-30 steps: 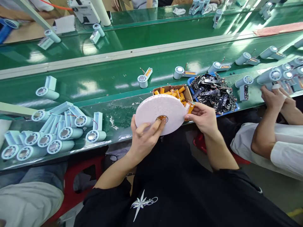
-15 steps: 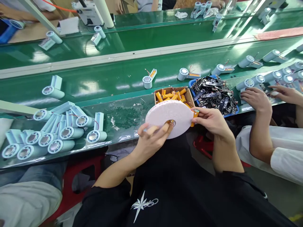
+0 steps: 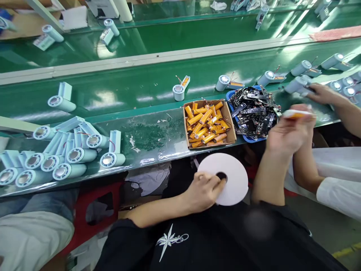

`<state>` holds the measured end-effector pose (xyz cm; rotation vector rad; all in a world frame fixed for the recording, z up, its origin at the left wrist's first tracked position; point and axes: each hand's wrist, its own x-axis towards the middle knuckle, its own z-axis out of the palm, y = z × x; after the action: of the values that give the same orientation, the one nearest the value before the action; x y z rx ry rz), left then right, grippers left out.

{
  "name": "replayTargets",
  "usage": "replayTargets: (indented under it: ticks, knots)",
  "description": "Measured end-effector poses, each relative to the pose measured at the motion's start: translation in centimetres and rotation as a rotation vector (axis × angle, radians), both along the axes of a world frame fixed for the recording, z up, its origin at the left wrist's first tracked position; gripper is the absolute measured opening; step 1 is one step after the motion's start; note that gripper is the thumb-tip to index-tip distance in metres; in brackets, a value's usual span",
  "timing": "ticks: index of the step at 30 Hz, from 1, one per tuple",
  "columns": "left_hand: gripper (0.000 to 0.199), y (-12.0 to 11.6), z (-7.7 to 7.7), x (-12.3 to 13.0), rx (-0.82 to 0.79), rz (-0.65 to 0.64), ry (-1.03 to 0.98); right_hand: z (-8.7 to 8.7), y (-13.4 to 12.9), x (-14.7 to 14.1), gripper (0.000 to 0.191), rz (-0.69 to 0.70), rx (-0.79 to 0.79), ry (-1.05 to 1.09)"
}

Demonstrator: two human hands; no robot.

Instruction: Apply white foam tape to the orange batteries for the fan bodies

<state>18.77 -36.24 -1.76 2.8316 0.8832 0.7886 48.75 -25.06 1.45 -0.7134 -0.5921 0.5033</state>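
My left hand [image 3: 204, 190] grips a white roll of tape [image 3: 235, 180] by its centre hole, below the bench edge. A short end of tape sticks out at the roll's upper left. My right hand [image 3: 286, 135] is raised at the right, closed on an orange battery [image 3: 297, 115] with a white strip along its top. Motion blurs that hand, and a co-worker's forearm overlaps behind it. Between my hands, on the bench, stands a cardboard box [image 3: 233, 140] of orange batteries [image 3: 207, 116]. Beside it is a blue tray [image 3: 248, 140] heaped with black circuit parts [image 3: 255, 109].
Pale blue fan-like housings [image 3: 69, 156] cluster on the bench at left. More housings [image 3: 178, 92] sit on the green conveyor [image 3: 135, 86]. A co-worker's hand [image 3: 324, 94] holds a housing at right. Red stools [image 3: 93, 207] and another person's legs are below left.
My left hand has lowered the tape roll toward me and right. My right hand has moved right and up with the battery, away from the roll, uncovering the battery box.
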Motion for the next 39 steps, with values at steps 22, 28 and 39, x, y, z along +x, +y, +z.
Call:
replayTargets:
  ticks: [22, 28, 39]
  knots:
    - [0.028, 1.3, 3.2, -4.3, -0.376, 0.186, -0.519, 0.3, -11.9, -12.8, 0.058, 0.755, -0.611, -1.248]
    - [0.022, -1.2, 4.0, -7.7, -0.063, 0.239, -0.115, 1.3, -12.0, -14.9, 0.048, 1.174, -0.546, -1.309]
    - [0.029, 1.2, 5.7, -15.0, -0.194, 0.545, -0.050, -2.7, -13.2, -17.1, 0.046, 1.322, -0.594, -0.447]
